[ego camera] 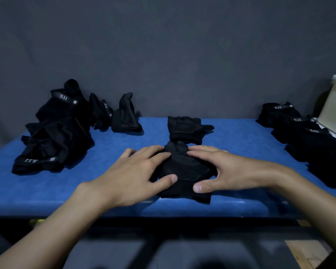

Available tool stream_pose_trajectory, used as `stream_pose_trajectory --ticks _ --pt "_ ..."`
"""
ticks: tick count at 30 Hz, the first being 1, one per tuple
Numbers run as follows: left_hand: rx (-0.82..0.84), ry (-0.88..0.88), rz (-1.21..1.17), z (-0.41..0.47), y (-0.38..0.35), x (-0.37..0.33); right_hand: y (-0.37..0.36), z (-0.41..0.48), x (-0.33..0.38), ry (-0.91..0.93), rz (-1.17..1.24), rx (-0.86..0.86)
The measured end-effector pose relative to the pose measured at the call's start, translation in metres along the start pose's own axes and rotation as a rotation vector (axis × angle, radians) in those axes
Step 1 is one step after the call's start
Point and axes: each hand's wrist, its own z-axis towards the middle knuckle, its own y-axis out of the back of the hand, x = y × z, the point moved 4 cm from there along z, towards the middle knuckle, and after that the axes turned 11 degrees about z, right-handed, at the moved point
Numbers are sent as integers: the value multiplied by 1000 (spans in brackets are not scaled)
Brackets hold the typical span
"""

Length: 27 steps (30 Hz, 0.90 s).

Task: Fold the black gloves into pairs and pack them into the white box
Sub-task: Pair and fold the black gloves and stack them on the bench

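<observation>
Head: hands (136,169) (227,167) flat on lumpy fabric glove (182,167)

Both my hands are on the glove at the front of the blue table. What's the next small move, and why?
Probably reach the right hand forward for the spread glove just beyond and lay it on the near glove. The left hand and right hand press the near glove with straight fingers, and the spread glove lies alone just behind it, likely its mate.
</observation>
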Motion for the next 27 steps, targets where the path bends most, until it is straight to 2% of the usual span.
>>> stream_pose_trajectory --ticks 4,8,11,14,20,27 --pt "-109 54 -148 2 7 15 13 9 14 72 93 -194" --pt "-244 194 -201 7 15 50 22 41 29 140 201 -322" --pt "-329 330 -283 7 16 80 20 77 44 173 298 -305" --pt "-333 431 -344 5 11 99 17 119 60 173 321 -279" --pt "-347 485 -417 6 3 113 13 185 80 133 377 -303" --pt "-412 491 -485 5 8 111 11 188 81 138 462 -370"
